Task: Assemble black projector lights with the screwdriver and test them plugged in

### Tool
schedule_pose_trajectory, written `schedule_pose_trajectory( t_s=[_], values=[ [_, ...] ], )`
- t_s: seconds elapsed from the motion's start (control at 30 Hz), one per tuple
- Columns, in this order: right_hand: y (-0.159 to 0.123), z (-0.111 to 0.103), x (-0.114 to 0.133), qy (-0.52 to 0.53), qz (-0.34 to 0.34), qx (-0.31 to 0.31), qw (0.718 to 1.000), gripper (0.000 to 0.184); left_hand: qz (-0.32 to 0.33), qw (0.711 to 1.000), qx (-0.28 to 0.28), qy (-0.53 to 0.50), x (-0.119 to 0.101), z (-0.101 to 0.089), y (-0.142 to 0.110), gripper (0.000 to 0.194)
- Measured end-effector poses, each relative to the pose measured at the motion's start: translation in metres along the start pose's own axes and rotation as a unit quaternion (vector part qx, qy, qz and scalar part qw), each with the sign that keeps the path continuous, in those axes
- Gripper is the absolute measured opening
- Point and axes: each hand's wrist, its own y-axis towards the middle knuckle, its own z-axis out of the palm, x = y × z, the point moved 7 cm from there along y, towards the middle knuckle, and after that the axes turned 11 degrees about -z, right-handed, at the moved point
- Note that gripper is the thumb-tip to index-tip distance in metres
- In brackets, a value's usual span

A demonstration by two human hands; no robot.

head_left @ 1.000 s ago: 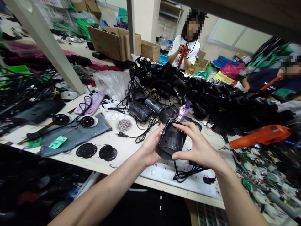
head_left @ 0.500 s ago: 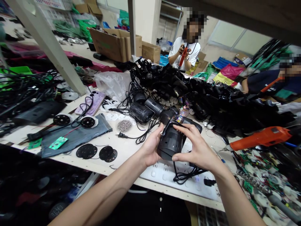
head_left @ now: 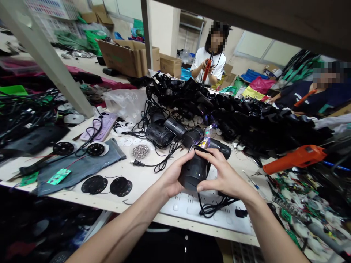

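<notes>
Between my two hands is a black cylindrical plastic device (head_left: 193,171) with a power cord, held above a white power strip (head_left: 189,209). My left hand (head_left: 173,177) closes around its left side. On the other side my right hand (head_left: 221,173) grips it, thumb low and fingers across the top. The black cord (head_left: 207,210) hangs from the device and lies coiled on the strip beside a black plug (head_left: 241,212). Several similar black housings (head_left: 160,134) sit just beyond my hands. What is inside the device is hidden.
An orange electric screwdriver (head_left: 294,159) lies at right by a heap of circuit boards and wires (head_left: 309,208). A dish of screws (head_left: 140,151), black mesh discs (head_left: 94,185) and a denim cloth (head_left: 82,166) are at left. Black parts (head_left: 219,106) are piled behind; two people sit beyond.
The view has shifted slightly, so the bench contents appear a little further left. Both hands still hold the black device, with nearly the same grip.
</notes>
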Motion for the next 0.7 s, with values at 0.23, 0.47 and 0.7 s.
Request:
schedule_pose_trajectory(
  t_s=[0.23, 0.47, 0.7],
  values=[
    [0.000, 0.005, 0.002, -0.006, 0.011, 0.020, 1.000, 0.095, -0.004, 0.999, -0.034, 0.022, 0.007, -0.006, 0.001, 0.008],
    [-0.011, -0.002, 0.001, 0.075, 0.070, -0.112, 0.988, 0.080, 0.026, 0.998, -0.057, 0.016, -0.004, -0.008, -0.004, 0.005],
    [-0.035, 0.044, -0.009, 0.302, 0.255, -0.205, 0.895, 0.081, 0.110, 0.989, -0.088, -0.036, -0.018, -0.012, -0.011, 0.007]
  ],
)
